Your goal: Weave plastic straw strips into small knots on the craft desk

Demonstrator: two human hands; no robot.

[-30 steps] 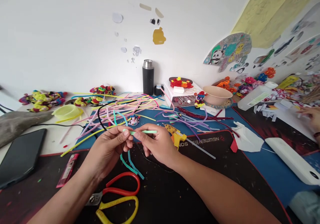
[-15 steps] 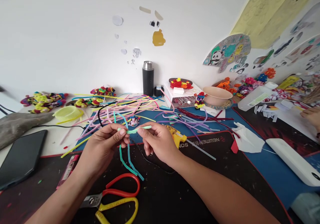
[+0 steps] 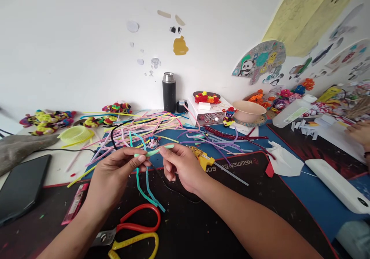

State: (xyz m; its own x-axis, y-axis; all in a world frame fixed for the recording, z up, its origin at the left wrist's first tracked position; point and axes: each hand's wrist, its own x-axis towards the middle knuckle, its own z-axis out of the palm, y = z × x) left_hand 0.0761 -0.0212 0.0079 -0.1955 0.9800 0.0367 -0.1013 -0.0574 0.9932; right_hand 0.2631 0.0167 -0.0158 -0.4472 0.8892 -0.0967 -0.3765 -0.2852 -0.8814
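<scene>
A short light-green pipe cleaner (image 3: 153, 152) is stretched between my two hands above the dark mat. My left hand (image 3: 118, 170) pinches its left end between thumb and fingers. At its right end, my right hand (image 3: 183, 164) pinches it the same way, other fingers curled. Longer teal pipe cleaners (image 3: 142, 185) hang below and rise behind my left fingers; whether that hand also grips them I cannot tell. Scissors (image 3: 138, 224) with one red and one yellow handle lie on the mat below my hands. Just beyond my right hand lies a yellow glue gun (image 3: 204, 158) with a clear glue stick.
Many pastel pipe cleaners (image 3: 138, 126) are heaped behind my hands. A black thermos (image 3: 169, 93), a white box (image 3: 208, 110) and a beige bowl (image 3: 250, 110) stand near the wall. A phone (image 3: 24, 187) lies left. Another person's hand (image 3: 358, 132) is at far right.
The view has shifted slightly. Both hands keep their pinch on the light-green pipe cleaner, which now looks a little more bent.
</scene>
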